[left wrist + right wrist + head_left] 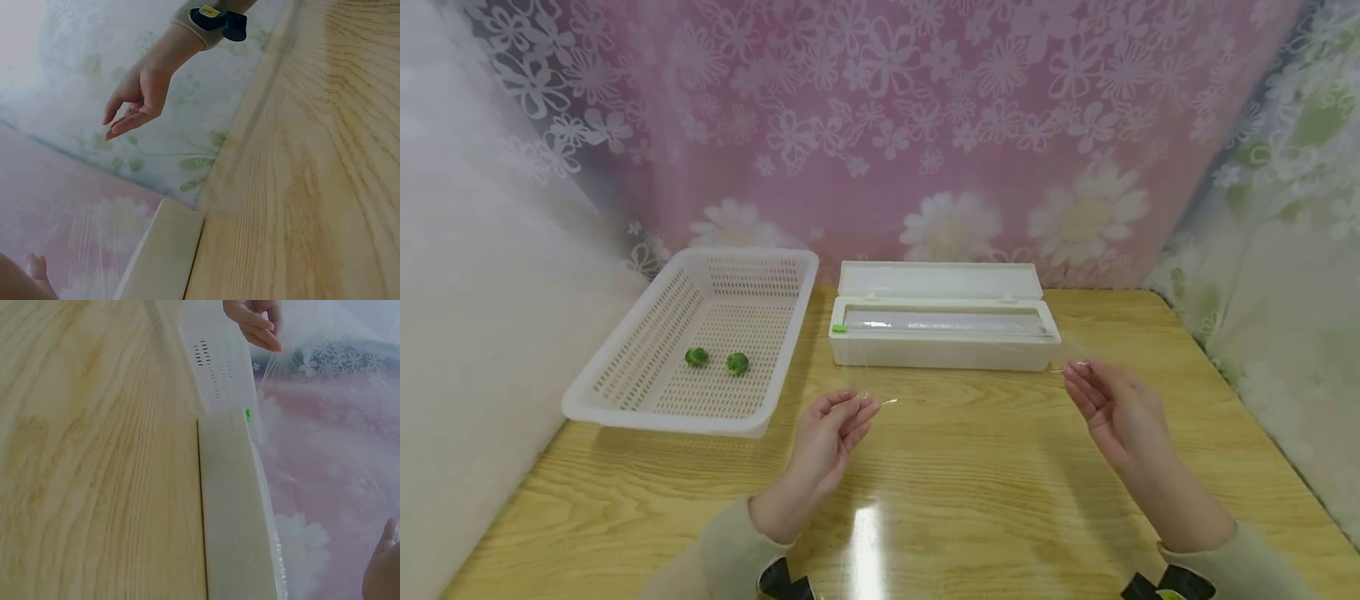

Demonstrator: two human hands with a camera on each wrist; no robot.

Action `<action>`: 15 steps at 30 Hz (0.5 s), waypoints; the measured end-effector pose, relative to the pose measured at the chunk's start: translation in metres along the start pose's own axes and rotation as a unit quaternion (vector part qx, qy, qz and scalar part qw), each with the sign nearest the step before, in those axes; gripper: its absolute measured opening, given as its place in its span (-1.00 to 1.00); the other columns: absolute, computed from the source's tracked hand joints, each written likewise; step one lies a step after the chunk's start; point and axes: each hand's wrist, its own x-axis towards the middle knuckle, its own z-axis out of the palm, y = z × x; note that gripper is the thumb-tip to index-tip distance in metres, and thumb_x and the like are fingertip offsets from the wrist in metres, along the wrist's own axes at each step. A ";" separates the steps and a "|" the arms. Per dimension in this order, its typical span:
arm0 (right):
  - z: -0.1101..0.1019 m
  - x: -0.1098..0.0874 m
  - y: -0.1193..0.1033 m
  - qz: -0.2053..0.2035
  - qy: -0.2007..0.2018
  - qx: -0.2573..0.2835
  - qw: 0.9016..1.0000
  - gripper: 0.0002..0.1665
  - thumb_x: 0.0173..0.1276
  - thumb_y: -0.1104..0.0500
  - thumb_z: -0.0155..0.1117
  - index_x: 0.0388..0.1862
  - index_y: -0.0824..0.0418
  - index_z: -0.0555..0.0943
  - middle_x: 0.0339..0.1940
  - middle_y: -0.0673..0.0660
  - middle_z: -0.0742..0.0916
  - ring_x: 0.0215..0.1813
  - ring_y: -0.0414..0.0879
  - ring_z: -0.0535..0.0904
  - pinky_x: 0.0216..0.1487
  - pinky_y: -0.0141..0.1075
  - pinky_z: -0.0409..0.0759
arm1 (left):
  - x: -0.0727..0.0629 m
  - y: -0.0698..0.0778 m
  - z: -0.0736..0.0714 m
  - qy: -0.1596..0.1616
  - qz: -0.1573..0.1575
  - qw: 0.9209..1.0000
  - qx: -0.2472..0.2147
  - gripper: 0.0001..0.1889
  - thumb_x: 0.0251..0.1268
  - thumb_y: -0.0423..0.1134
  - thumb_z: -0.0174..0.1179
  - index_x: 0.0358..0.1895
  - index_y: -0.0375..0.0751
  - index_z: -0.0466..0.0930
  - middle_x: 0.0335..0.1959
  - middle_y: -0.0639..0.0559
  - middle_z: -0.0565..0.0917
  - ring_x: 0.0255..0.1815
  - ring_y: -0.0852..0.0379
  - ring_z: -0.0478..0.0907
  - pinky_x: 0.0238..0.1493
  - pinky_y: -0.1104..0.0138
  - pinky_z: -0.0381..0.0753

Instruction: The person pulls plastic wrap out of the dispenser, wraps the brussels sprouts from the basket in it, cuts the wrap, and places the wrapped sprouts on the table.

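Observation:
A white cling film dispenser (947,352) stands on the table with its lid (940,280) raised. Inside it lies a shiny roll of clear film (947,322). A thin sheet of cling film (270,369) reaches from the box towards the hands, faintly visible with creases at the left fingertips. My left hand (826,442) pinches one corner of the sheet, in front of the box's left end. The other corner is pinched by my right hand (1120,417), just past the box's right end. Both hands are raised above the tabletop.
A white plastic basket (778,367) sits to the left of the dispenser, holding two green Brussels sprouts (697,357). A green slider (839,329) is at the box's left end. Flowered curtains (880,125) surround the wooden table (970,492) at the back and sides.

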 end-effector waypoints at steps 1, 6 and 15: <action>-0.002 -0.001 0.001 0.002 -0.004 -0.007 1.000 -0.83 0.32 0.38 -0.02 -0.31 0.42 0.54 -0.34 0.28 0.66 -0.18 0.02 0.60 -0.10 -0.27 0.51 | 0.000 -0.001 -0.001 0.001 -0.004 1.000 0.002 -0.88 0.26 -0.50 -0.09 -0.16 -0.43 0.29 -0.37 -0.10 0.61 -0.30 0.15 0.61 -0.35 0.48 0.55; -0.015 -0.006 0.006 0.009 -0.025 -0.045 0.999 -0.79 0.35 0.39 -0.09 -0.26 0.42 0.54 -0.28 0.27 0.66 -0.16 0.00 0.60 -0.10 -0.30 0.51 | -0.002 -0.003 -0.008 -0.001 -0.015 1.000 0.015 -0.94 0.30 -0.43 -0.11 -0.27 -0.38 0.32 -0.40 -0.07 0.62 -0.28 0.15 0.60 -0.32 0.48 0.55; -0.034 -0.014 0.016 0.028 -0.020 -0.078 0.996 -0.82 0.33 0.41 -0.07 -0.27 0.38 0.52 -0.28 0.24 0.66 -0.15 -0.02 0.59 -0.11 -0.33 0.51 | -0.002 -0.006 -0.020 0.010 -0.034 0.997 0.064 -0.89 0.30 -0.39 -0.12 -0.28 -0.40 0.34 -0.38 -0.07 0.62 -0.29 0.16 0.60 -0.36 0.47 0.56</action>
